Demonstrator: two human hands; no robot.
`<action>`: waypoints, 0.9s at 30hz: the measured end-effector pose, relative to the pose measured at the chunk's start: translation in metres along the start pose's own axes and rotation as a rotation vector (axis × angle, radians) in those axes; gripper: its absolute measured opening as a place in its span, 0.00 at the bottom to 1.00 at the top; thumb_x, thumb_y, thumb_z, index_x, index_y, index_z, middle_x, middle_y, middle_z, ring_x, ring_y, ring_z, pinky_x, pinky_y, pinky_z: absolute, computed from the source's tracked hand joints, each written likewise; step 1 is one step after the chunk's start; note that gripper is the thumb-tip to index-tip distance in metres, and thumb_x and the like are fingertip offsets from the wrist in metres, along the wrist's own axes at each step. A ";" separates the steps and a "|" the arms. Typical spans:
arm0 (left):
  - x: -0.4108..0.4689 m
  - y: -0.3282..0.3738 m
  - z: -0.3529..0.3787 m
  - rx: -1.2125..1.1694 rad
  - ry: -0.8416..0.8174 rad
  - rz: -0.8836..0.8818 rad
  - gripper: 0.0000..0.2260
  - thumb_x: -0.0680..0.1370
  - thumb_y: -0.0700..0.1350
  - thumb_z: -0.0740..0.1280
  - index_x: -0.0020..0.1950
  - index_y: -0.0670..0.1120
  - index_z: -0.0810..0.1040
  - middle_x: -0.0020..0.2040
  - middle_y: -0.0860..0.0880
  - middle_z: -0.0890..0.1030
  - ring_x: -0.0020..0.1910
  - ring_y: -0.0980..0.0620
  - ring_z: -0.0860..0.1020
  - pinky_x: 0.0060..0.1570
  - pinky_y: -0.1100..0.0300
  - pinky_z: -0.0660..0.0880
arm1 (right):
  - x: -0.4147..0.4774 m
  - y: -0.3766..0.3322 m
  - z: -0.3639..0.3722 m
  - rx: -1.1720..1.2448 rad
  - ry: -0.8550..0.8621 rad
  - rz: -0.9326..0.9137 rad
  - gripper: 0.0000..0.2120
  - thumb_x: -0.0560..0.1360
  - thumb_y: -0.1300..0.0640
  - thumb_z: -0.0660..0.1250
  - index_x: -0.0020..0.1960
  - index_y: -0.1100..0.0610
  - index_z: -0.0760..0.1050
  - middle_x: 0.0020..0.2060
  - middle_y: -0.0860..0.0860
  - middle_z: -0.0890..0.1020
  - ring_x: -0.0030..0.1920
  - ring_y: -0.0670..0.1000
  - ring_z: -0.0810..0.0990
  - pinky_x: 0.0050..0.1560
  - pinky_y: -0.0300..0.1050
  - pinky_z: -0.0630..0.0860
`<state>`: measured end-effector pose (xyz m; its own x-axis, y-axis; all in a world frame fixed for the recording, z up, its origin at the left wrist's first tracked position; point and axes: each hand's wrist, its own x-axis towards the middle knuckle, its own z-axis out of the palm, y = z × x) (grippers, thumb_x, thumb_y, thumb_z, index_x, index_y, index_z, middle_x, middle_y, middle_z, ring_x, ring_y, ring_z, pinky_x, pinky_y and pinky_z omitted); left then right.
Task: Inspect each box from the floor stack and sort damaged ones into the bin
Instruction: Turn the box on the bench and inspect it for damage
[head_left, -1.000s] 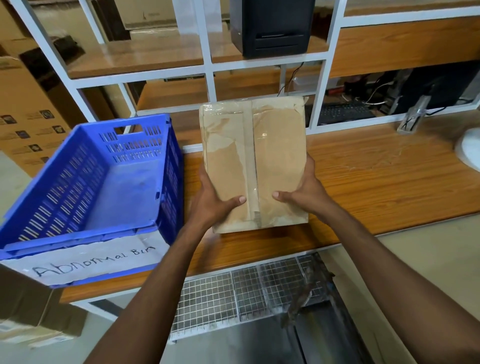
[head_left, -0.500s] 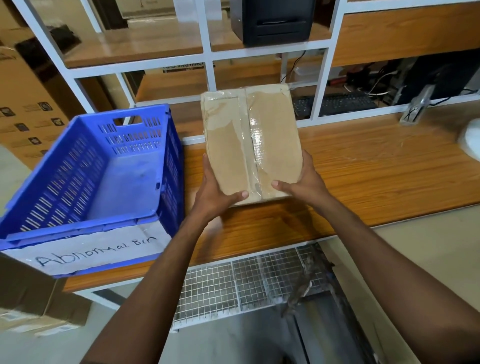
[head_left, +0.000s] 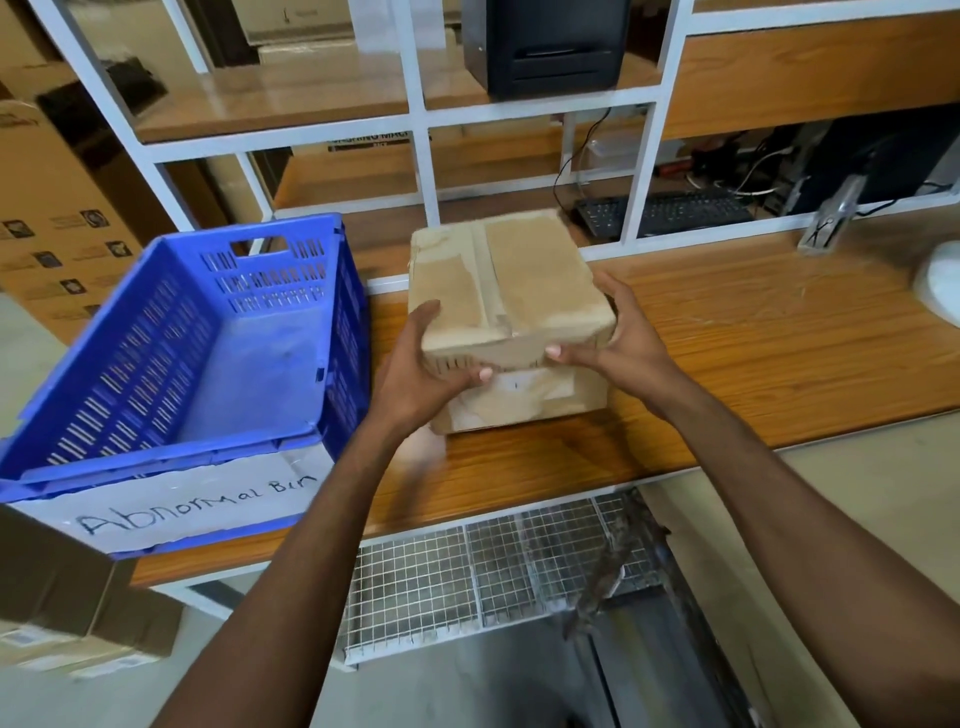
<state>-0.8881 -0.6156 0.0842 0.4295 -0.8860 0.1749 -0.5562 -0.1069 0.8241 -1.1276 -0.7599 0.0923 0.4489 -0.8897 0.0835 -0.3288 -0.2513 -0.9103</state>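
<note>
A taped brown cardboard box (head_left: 524, 280) is held over the wooden bench (head_left: 753, 353), its taped face up and its near side, with a pale label, turned toward me. My left hand (head_left: 415, 374) grips its near left corner and my right hand (head_left: 613, 338) its near right corner. The tape on top is wrinkled and the box surface looks scuffed. A blue plastic crate (head_left: 171, 364) labelled "Abnormal Bin" stands to the left of the box, with nothing in it.
White shelf uprights (head_left: 421, 135) rise right behind the box. A black device (head_left: 545, 41) sits on an upper shelf, a keyboard (head_left: 670, 213) behind the frame. Cardboard cartons stand at the far left (head_left: 47, 218) and lower left (head_left: 67, 613). A wire-mesh shelf (head_left: 467, 577) lies under the bench.
The box has tipped from nearly upright to flat, its top edge swinging away from me and down toward the bench. Both hands shifted with it to the near corners.
</note>
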 end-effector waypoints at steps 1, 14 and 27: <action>0.002 0.003 -0.005 0.017 0.036 0.001 0.42 0.68 0.60 0.82 0.78 0.57 0.67 0.67 0.56 0.76 0.66 0.53 0.77 0.64 0.45 0.79 | 0.000 -0.003 0.000 -0.004 0.015 -0.008 0.53 0.59 0.35 0.85 0.77 0.37 0.63 0.65 0.38 0.77 0.65 0.46 0.78 0.66 0.54 0.79; -0.002 0.044 -0.017 0.142 0.300 -0.023 0.31 0.72 0.70 0.74 0.69 0.56 0.73 0.53 0.58 0.82 0.53 0.55 0.81 0.47 0.58 0.76 | -0.018 -0.042 0.011 -0.097 0.317 -0.046 0.33 0.67 0.28 0.74 0.68 0.40 0.72 0.58 0.45 0.84 0.61 0.52 0.81 0.63 0.58 0.78; -0.006 0.043 -0.025 -0.098 0.148 0.098 0.63 0.65 0.45 0.86 0.85 0.64 0.45 0.64 0.69 0.72 0.67 0.61 0.76 0.67 0.41 0.78 | -0.023 -0.073 0.000 -0.055 0.276 -0.123 0.55 0.59 0.55 0.88 0.79 0.45 0.62 0.66 0.41 0.79 0.68 0.46 0.76 0.69 0.56 0.77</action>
<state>-0.8968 -0.6037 0.1317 0.4808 -0.8132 0.3279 -0.5313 0.0274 0.8468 -1.1140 -0.7212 0.1570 0.2474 -0.9196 0.3052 -0.3337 -0.3766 -0.8642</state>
